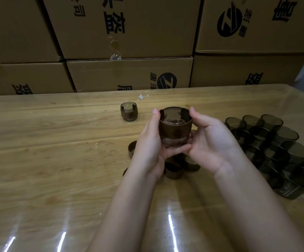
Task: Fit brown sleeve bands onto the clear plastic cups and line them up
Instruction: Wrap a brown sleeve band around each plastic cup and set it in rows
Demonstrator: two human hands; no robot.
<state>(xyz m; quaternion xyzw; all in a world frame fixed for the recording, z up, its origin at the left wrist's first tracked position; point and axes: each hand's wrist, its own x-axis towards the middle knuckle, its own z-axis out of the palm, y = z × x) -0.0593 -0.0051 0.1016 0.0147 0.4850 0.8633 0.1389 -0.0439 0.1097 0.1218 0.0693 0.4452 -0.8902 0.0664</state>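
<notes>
Well inside table [38,142] edges, gripped cup [175,129]

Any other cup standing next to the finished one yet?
No, the finished cup stands alone on the table; the bare cups cluster at the right.

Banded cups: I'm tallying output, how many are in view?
2. The standing cup is on the table beyond the left hand; the held cup is between that hand and the right hand. The piled cups at right look bare; some are hidden.
</notes>
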